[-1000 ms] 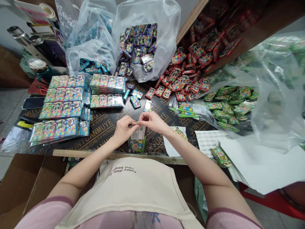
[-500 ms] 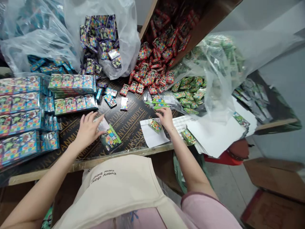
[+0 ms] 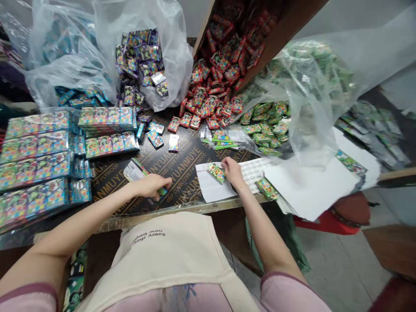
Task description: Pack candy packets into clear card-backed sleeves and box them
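My left hand (image 3: 151,185) lies palm down over a flat printed packet (image 3: 134,170) with a green edge. Its fingers curl over the packet's near part, and the fingertips are partly hidden. On a white sheet of paper (image 3: 208,190) rests a small green printed packet (image 3: 216,173). My right hand (image 3: 232,170) pinches at that small packet's right edge, fingers closed. Just behind the right hand lie several flat clear packets with green strips (image 3: 224,141). A sheet of small labels (image 3: 255,171) sits to its right.
Stacked wrapped multipacks (image 3: 35,169) stand at the left. Loose red boxes (image 3: 211,95) spill from a carton, between a plastic bag of purple boxes (image 3: 143,60) and a bag of green packets (image 3: 266,125). White papers (image 3: 308,186) overhang the table's front edge at right.
My left hand has come from beside the green-edged packet to over it, and its fingers have closed. My right hand has drawn back from the green strips to the small packet. The view has shifted left.
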Demonstrator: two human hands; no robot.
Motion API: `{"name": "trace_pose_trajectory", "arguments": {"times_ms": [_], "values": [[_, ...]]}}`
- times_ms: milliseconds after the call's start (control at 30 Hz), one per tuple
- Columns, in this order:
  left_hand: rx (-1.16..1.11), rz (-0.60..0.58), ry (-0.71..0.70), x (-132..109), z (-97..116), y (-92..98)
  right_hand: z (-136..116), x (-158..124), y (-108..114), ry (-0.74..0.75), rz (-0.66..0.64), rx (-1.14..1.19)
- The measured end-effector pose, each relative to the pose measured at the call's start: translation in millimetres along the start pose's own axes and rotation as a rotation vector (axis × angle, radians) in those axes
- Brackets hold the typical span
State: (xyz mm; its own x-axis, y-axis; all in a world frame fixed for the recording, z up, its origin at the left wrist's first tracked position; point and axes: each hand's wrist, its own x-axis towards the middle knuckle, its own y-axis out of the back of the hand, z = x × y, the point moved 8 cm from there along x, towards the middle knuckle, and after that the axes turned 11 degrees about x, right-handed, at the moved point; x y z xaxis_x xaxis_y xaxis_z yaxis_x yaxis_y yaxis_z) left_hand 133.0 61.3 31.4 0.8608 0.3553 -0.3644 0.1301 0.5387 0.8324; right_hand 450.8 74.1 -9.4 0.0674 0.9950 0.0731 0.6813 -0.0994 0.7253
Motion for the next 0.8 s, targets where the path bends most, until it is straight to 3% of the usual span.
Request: {"name": "trace_pose_trajectory", "arguments": {"times_ms": [100,167,233,333,433,533,633,800], "values": [[-0.252,0.401,0.048,-19,-12,49.3,2,4,21,-0.117,0.162,0.101],[-0.460,0.645,0.135,-35,-27,68.3,-17,6,34,-0.141,0.347,0.182],[-0.661,0.815,0.226,-47,-40,68.8,-58,8,32,-0.077,0.429,0.326],[-0.851,0.956,0.305,-51,-47,50.2,-138,12,-5,0.020,0.253,0.660],[-0.956,1.041,0.358,-53,-43,32.0,-200,8,-55,0.004,-0.009,0.888],[-1.012,1.093,0.408,-62,-41,28.0,-221,1,-84,-0.054,-0.099,0.963],[-1.026,1.061,0.461,-73,-45,34.8,-224,-1,-90,-0.081,-0.102,0.975],[-1.047,0.859,0.433,-76,-52,51.3,-230,1,-89,-0.125,-0.145,1.017]]}}
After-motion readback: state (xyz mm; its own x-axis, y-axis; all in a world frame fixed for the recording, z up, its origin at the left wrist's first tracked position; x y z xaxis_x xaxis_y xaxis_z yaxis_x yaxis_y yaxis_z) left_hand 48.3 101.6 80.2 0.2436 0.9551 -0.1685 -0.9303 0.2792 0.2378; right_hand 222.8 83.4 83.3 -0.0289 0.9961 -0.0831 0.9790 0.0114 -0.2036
